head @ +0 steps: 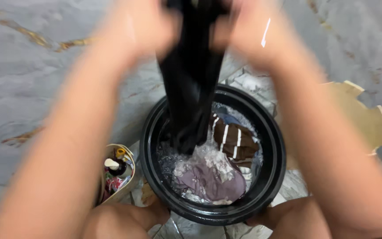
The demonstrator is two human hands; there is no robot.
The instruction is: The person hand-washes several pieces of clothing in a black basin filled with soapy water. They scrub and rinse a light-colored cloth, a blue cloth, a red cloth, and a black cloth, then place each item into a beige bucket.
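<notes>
Both my hands are raised near the top of the view, blurred. My left hand (140,26) and my right hand (248,28) each grip the top of a wet black garment (191,84). The garment hangs straight down, its lower end reaching the soapy water in a round black basin (273,177). In the basin lie a brown cloth with white stripes (233,139) and a mauve cloth (213,181) among suds.
A small open container (118,170) with bottles and packets stands left of the basin. A flat tan scalloped object (368,119) lies on the right. My knees (124,219) flank the basin at the bottom. The floor is grey marble with gold veins.
</notes>
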